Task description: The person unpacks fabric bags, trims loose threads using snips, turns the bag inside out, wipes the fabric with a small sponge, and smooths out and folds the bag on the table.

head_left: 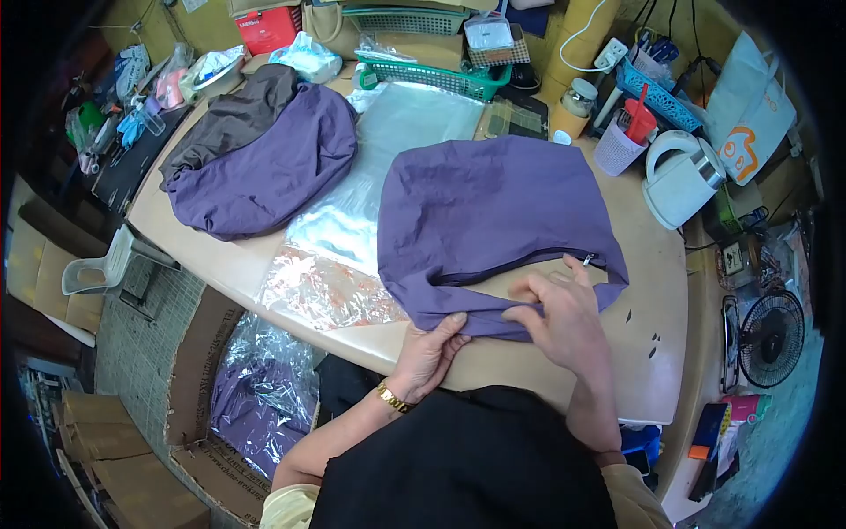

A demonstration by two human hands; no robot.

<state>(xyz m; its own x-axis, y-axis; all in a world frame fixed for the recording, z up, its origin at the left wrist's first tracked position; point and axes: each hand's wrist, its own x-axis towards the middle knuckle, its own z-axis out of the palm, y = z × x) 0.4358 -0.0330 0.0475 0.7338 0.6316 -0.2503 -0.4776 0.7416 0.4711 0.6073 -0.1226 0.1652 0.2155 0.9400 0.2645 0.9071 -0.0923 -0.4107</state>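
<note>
A purple cloth bag [498, 198] lies on the table in front of me, its zipped opening facing my body. My left hand [430, 351] is closed on the bag's strap-like lower edge, thumb on top and fingers underneath. A gold watch [394, 398] circles that wrist. My right hand [564, 313] is over the opening, fingers spread and partly bent. Its lower fingertips touch or nearly touch the cloth band, while an upper fingertip is close to the small metal zip pull [588, 260].
Another purple bag [264, 167] with a dark grey part lies at left. Clear plastic sleeves [352, 220] are stacked between the bags. A green basket [432, 78] stands behind; a white kettle [679, 181] and lilac cup [618, 148] stand right. A cardboard box [196, 357] holds wrapped purple items below.
</note>
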